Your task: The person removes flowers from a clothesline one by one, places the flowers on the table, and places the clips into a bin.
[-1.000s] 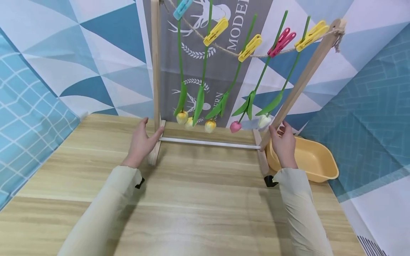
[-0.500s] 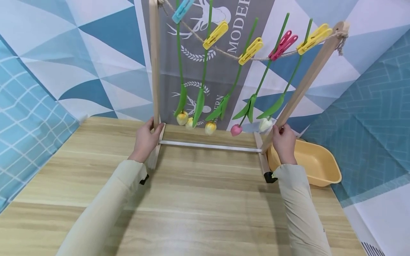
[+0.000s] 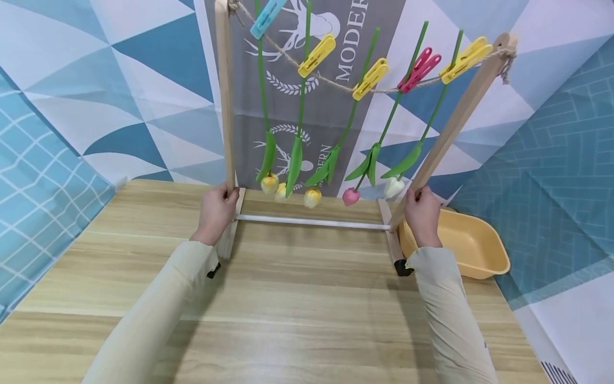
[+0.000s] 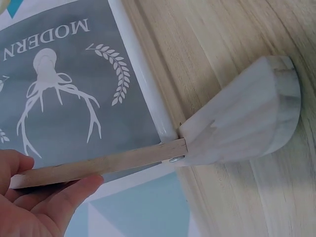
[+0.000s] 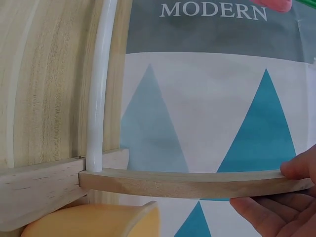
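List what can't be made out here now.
Left post, top end: cut off by head view's upper edge.
Blue clothespin, upper tip: cut off by that same edge.
Yellow basin, part of left side: behind right hand, head view.

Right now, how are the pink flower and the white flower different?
The pink flower hangs from a red peg, but the white flower hangs from a yellow peg. The pink flower shows two leaves; the white flower shows one. The white flower is closer to the right post than the pink flower. Both hang upside down on the string.
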A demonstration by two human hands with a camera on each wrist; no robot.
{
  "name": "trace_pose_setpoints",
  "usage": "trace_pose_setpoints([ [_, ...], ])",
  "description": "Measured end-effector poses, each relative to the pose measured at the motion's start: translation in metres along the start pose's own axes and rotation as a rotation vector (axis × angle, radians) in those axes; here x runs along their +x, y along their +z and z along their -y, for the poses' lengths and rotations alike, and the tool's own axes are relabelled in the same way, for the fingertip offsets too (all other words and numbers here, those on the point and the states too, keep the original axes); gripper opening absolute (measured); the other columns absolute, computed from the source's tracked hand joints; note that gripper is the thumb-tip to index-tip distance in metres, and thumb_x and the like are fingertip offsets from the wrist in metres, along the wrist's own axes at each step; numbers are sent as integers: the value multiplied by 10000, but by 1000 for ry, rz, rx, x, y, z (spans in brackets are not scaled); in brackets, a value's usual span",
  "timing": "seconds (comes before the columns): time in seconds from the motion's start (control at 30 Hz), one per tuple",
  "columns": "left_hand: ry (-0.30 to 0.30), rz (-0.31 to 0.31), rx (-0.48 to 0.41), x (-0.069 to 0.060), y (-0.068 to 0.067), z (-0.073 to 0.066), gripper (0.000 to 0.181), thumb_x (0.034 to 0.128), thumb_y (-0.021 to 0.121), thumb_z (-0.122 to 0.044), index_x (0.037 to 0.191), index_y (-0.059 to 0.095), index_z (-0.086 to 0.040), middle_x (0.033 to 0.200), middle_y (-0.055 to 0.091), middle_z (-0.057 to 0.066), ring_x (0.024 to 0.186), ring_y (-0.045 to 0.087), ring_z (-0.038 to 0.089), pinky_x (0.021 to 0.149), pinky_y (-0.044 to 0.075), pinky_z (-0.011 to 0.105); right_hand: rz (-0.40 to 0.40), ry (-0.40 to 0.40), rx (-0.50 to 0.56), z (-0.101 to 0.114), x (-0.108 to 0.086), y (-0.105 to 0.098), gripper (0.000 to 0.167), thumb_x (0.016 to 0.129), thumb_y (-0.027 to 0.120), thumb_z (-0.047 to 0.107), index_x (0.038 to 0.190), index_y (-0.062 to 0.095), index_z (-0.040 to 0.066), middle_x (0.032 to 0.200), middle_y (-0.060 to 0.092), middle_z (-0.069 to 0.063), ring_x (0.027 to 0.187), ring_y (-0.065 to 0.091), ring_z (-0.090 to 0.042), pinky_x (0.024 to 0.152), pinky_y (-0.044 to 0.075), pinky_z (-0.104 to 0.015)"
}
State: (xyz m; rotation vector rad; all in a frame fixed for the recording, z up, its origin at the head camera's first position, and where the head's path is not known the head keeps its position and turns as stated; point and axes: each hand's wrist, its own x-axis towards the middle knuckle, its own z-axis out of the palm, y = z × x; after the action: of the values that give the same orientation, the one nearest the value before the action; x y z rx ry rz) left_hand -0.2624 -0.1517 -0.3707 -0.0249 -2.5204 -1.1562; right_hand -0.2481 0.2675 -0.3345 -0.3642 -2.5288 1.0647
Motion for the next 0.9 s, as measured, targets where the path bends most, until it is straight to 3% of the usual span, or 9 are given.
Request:
trace_pose_setpoints([
  [0.2, 9, 17, 12, -3, -3, -1, 328, 984, 444, -229, 716, 506, -51, 574, 455, 85, 428, 378, 159, 408, 319, 257, 20, 24, 17, 0, -2, -1, 408, 1003, 382, 265, 1228, 467, -64, 1165, 558, -276, 1034, 603, -394, 807, 524, -492],
  [0.5, -4, 26, 23, -11, -8, -3, 327, 983, 445, -235, 724, 521, -50, 601, 495, 104, 430, 401, 156, 405, 340, 258, -4, -33, -39, -1, -12, -8, 400, 998, 384, 281, 1139, 505, -74, 1044, 584, -275, 902, 627, -384, 597, 484, -323],
  [0.73, -14, 32, 8, -17, -12, -5, 322, 977, 449, -235, 779, 572, -14, 765, 633, 187, 436, 430, 143, 401, 360, 252, -2, -36, -33, 0, -20, -12, 407, 997, 388, 261, 1157, 511, -92, 1074, 583, -299, 965, 626, -413, 732, 532, -489],
  [0.9, 10, 22, 13, -21, -14, -5, 320, 972, 461, -224, 770, 585, -8, 803, 658, 192, 450, 433, 145, 405, 358, 250, -19, -49, -51, 0, -25, -14, 383, 995, 398, 249, 1100, 532, -94, 1020, 591, -291, 933, 631, -414, 713, 529, -486],
])
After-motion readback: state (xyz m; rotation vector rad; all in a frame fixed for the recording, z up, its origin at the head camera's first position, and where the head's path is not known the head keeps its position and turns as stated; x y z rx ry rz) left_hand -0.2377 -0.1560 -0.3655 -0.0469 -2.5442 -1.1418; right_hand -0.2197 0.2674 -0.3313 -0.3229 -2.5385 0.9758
